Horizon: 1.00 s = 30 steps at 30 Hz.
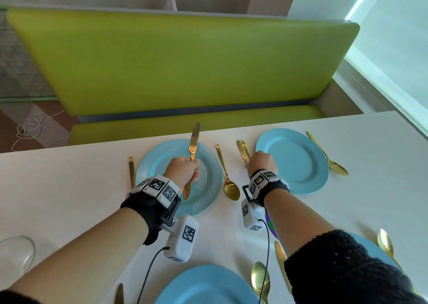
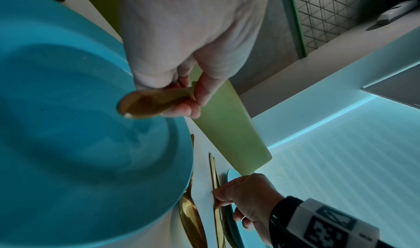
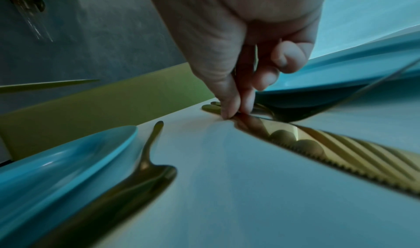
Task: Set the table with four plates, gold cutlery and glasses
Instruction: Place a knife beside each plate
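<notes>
Head view is showing the left hand [image 1: 183, 169] gripping a stiff, slick gold knife [image 1: 193, 151] at its handle over a plate [image 1: 208, 165], while the right hand [image 1: 262, 162] is pinching two pieces of cutlery [image 1: 243, 149] lying on the table [image 1: 69, 188].
</notes>
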Tool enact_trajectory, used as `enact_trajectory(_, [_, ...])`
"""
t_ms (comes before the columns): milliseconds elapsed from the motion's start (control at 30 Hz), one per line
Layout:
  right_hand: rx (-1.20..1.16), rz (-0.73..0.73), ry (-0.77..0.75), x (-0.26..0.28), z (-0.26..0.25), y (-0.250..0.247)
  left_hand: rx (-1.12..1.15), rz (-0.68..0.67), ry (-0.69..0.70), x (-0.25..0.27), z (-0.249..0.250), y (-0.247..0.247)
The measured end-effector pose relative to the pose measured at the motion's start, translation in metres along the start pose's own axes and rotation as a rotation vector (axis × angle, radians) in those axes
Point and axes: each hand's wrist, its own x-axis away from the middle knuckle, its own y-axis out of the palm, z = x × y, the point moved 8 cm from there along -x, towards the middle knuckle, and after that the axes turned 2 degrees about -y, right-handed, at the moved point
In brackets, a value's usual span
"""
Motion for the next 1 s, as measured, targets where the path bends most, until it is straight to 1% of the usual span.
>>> enact_trajectory(333, [0.002, 0.014, -0.027, 0.008, 0.000, -0.003, 0.002, 0.014, 0.009, 0.011, -0.002, -0.005])
enact_trajectory(433, [0.030, 0.040, -0.078, 0.023, -0.011, -0.012, -0.008, 0.026, 0.001, 0.019, -0.004, -0.009])
enact_trajectory(500, [0.061, 0.044, -0.191, 0.039, -0.028, -0.015, -0.043, 0.046, -0.007, 0.025, -0.004, -0.012])
enact_trajectory(600, [0.032, 0.013, -0.457, 0.077, -0.063, -0.008, -0.119, 0.081, -0.004, 0.036, -0.002, -0.022])
enact_trajectory(700, [-0.001, 0.004, -0.670, 0.123, -0.091, 0.003, -0.100, 0.008, -0.004, 0.052, -0.003, -0.029])
enact_trajectory(767, [-0.011, 0.078, -0.799, 0.155, -0.106, 0.004, -0.068, -0.016, 0.002, 0.065, -0.005, -0.039])
enact_trajectory(833, [-0.063, 0.207, -0.903, 0.186, -0.115, 0.002, -0.016, -0.056, 0.010, 0.081, -0.007, -0.050])
enact_trajectory(1000, [-0.043, 0.359, -1.004, 0.251, -0.132, 0.001, -0.029, -0.177, 0.021, 0.128, -0.014, -0.087])
